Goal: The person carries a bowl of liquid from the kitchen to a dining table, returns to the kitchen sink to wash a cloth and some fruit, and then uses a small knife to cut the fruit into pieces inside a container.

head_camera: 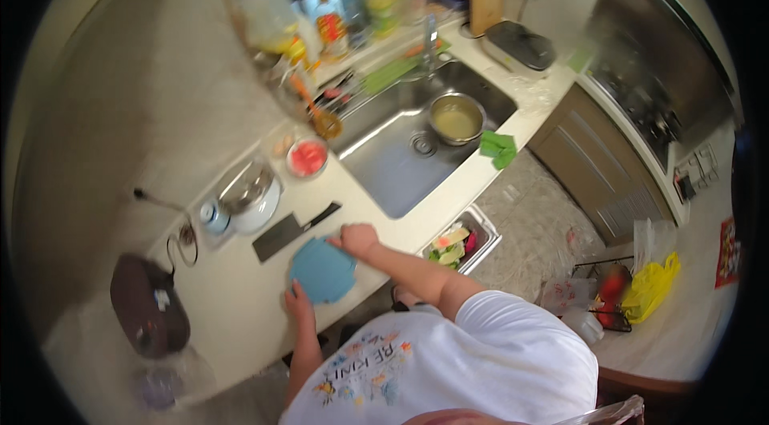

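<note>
A flat, light-blue board (323,272) with an angular outline is at the counter's front edge, below me. My left hand (299,303) grips its near-left edge, thumb on top. At the opposite edge, my right hand (359,240) is closed around the rim, fingers mostly hidden. Just beyond the board lies a cleaver (282,236), its black handle pointing toward the sink. A bowl of red, cut fruit or similar food (307,157) stands farther back. Whether the board rests on the counter or is slightly raised, I cannot tell.
A steel sink (390,184) holds a metal pot of cloudy liquid (457,118). On its front rim hangs a green cloth (498,150). An open bin of food scraps (456,248) juts out below. A steel-bowled appliance (249,193) and a dark appliance (150,308) stand left.
</note>
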